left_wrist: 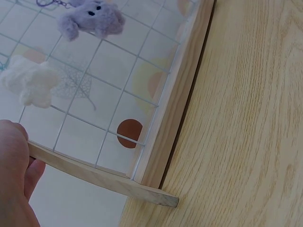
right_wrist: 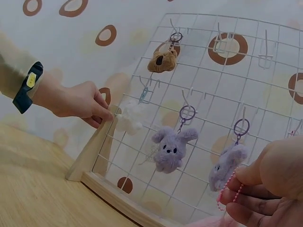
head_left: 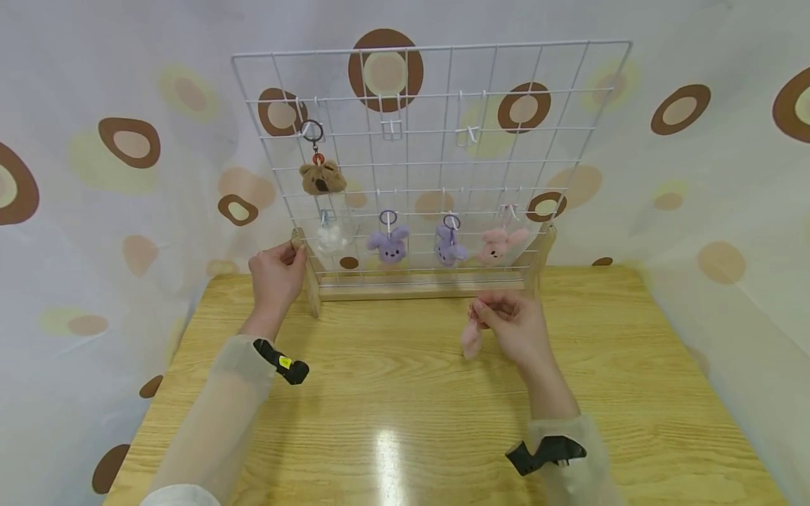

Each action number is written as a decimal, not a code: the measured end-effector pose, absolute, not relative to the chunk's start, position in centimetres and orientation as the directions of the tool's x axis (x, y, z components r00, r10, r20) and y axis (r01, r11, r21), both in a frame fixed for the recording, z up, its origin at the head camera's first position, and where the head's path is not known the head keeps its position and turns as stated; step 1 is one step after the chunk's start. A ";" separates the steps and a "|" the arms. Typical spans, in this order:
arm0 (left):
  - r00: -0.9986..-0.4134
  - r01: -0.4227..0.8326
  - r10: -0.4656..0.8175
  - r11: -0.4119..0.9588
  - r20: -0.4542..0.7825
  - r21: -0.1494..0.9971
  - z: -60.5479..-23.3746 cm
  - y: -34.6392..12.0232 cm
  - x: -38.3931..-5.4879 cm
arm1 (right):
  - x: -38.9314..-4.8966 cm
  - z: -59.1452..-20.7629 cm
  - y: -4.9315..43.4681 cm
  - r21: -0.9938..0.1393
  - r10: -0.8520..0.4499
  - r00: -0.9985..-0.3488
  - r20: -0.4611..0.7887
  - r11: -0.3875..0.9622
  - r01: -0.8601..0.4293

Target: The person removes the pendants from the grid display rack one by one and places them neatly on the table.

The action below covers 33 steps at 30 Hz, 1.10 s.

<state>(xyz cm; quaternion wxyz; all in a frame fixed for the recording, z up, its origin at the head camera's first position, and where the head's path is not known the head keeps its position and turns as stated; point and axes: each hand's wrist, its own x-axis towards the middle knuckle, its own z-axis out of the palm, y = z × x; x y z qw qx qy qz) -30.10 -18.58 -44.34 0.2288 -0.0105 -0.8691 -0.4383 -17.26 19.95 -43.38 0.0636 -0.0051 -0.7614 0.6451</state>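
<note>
My left hand (head_left: 277, 277) grips the top of the left wooden post (head_left: 313, 287) of a stand that holds a white wire grid rack (head_left: 430, 48). In the left wrist view, the thumb side of that hand (left_wrist: 12, 175) lies along the post. Just in front of the rack, my right hand (head_left: 517, 329) pinches a keychain by its pink bead chain (right_wrist: 219, 200). Its small pink plush (head_left: 471, 341) dangles below the fingers; its face cannot be made out. The right wrist view shows only the upper edge of this pink plush (right_wrist: 210, 221).
On the rack hang a brown bear keychain (head_left: 323, 178), a white fluffy one (head_left: 332, 237), two purple bunnies (head_left: 389, 246) (head_left: 449, 247) and a pink bunny (head_left: 500, 244). White hooks (head_left: 468, 133) stick out higher up. The stand's base bar (head_left: 420, 289) rests on the wooden table (head_left: 380, 393).
</note>
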 end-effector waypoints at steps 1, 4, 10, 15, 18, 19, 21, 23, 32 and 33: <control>-0.895 0.218 -0.182 0.616 0.407 0.757 -44.3 -18.6 -30.1 | -17.1 -43.5 20.0 -0.984 0.096 -0.992 0.077 0.169 -0.060; -0.894 0.220 -0.183 0.616 0.409 0.757 -44.2 -18.7 -30.0 | -16.8 -43.6 20.1 -0.986 0.105 -0.994 0.039 0.168 -0.021; -0.894 0.222 -0.182 0.613 0.409 0.758 -43.9 -18.7 -29.9 | -16.1 -43.8 20.3 -0.988 0.082 -0.997 0.006 0.152 0.007; -0.898 0.220 -0.179 0.608 0.402 0.763 -43.9 -18.6 -29.9 | -15.6 -43.9 20.5 -0.986 0.086 -0.996 0.000 0.166 0.015; -0.898 0.214 -0.185 0.610 0.400 0.763 -44.0 -18.6 -29.9 | -15.4 -44.2 20.5 -0.985 0.081 -0.997 -0.004 0.174 0.018; -0.898 0.213 -0.186 0.609 0.399 0.764 -44.0 -18.6 -29.9 | -15.4 -44.3 20.4 -0.984 0.080 -0.997 -0.007 0.175 0.021; -0.900 0.213 -0.184 0.607 0.396 0.766 -44.0 -18.6 -29.9 | -15.4 -44.6 20.4 -0.985 0.080 -0.997 -0.018 0.170 0.031; -0.899 0.219 -0.179 0.606 0.399 0.764 -44.0 -18.5 -29.9 | -15.5 -44.9 20.4 -0.985 0.083 -0.996 -0.022 0.169 0.036; -0.895 0.233 -0.175 0.601 0.411 0.764 -44.2 -18.5 -29.9 | -16.6 -46.1 20.1 -0.992 0.108 -0.994 -0.009 0.121 0.022; -0.895 0.230 -0.176 0.605 0.410 0.762 -44.2 -18.5 -29.9 | -16.7 -46.2 20.0 -0.993 0.104 -0.995 -0.008 0.118 0.020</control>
